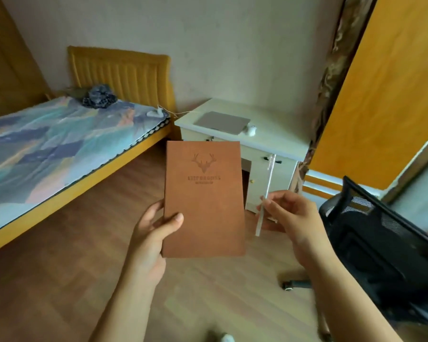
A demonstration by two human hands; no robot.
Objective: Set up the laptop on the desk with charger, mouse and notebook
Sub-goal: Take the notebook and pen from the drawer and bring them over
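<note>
Far off to the left of both hands stands a bed point(67, 149) with a patterned mattress, no part of the job. The left hand point(153, 233) grips the lower left edge of a brown notebook point(204, 198), thumb pressed on the cover, fingers behind; the notebook is closed, held upright with its long axis pointing away toward the desk, a stag's head stamped on its front. The right hand point(289, 215) pinches a clear pen point(265, 196) that slants up and away. Beyond and above both hands, slightly right of the notebook, sits the white desk point(277, 134), carrying a closed grey laptop point(221, 122) and a small white object, possibly the mouse point(251, 130). The right hand looks nearer the desk. A black mesh chair point(381, 243) stands right of it.
</note>
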